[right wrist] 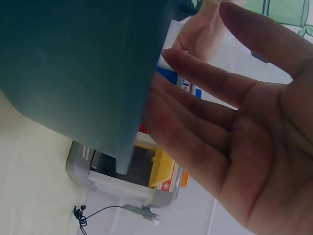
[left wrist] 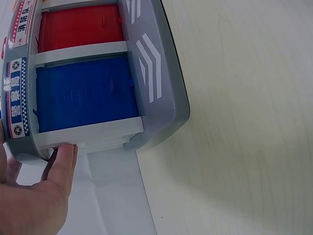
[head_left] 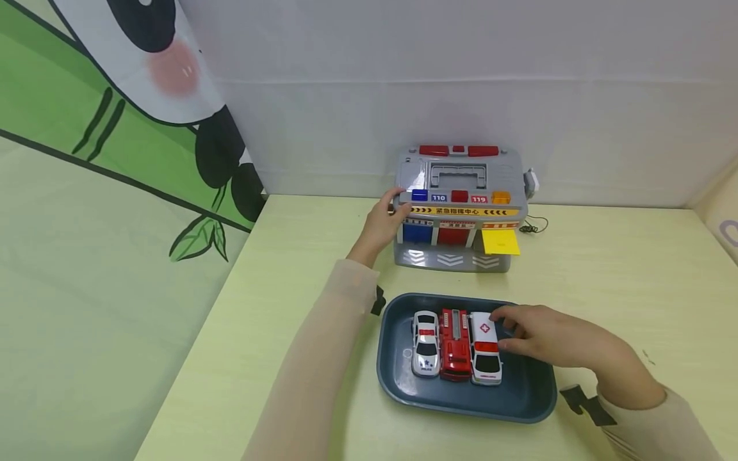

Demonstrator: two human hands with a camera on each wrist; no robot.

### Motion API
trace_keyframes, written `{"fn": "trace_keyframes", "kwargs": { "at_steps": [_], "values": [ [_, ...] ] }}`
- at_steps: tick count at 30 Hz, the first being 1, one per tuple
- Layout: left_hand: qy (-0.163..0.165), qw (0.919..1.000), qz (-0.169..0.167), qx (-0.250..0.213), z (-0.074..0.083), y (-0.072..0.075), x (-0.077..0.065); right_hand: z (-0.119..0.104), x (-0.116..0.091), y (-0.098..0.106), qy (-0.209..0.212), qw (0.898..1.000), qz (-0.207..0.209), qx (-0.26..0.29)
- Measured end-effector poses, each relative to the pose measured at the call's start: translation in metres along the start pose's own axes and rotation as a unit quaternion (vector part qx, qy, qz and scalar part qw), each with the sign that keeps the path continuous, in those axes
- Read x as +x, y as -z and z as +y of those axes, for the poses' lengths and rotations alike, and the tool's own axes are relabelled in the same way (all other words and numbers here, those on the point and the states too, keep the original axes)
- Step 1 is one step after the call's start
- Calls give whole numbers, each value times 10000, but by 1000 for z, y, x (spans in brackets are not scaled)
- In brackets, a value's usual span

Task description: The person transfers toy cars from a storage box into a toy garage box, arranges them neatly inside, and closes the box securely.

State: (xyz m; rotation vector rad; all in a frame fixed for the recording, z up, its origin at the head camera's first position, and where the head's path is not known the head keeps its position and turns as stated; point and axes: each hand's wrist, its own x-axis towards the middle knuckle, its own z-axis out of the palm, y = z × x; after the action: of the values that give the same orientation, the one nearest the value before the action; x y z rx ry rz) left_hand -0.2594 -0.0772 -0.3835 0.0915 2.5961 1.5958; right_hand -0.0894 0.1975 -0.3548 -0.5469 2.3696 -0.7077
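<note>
A grey toy rescue station [head_left: 461,176] stands at the back of the table. My left hand [head_left: 377,227] touches its left side, fingers at the upper left edge; in the left wrist view a fingertip [left wrist: 66,152] lies against the side wall by the blue door [left wrist: 88,93]. In a dark blue tray [head_left: 461,410], a white police car [head_left: 426,352], a red fire truck [head_left: 455,352] and a white ambulance [head_left: 485,330] stand side by side. My right hand [head_left: 553,336] reaches over the tray's right half, fingertips at the ambulance's right side, fingers loosely extended.
The station's yellow door [head_left: 500,242] is raised, with a dark bay behind it; its red door [head_left: 453,235] is down. A thin black cord [head_left: 533,225] lies coiled to the right of the station. A white cloth [head_left: 323,128] hangs behind the table.
</note>
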Motion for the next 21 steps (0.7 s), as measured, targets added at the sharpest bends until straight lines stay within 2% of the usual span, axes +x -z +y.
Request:
{"fn": "trace_keyframes", "kwargs": {
  "at_steps": [7,21],
  "values": [
    [-27,10000,-15,-21,2,1,-2,-1,4,-8,-59,9995,-38,-314],
    [7,10000,-20,-71,1,1,-2,-3,16,-21,-520,9962,132,-693]
  ]
}}
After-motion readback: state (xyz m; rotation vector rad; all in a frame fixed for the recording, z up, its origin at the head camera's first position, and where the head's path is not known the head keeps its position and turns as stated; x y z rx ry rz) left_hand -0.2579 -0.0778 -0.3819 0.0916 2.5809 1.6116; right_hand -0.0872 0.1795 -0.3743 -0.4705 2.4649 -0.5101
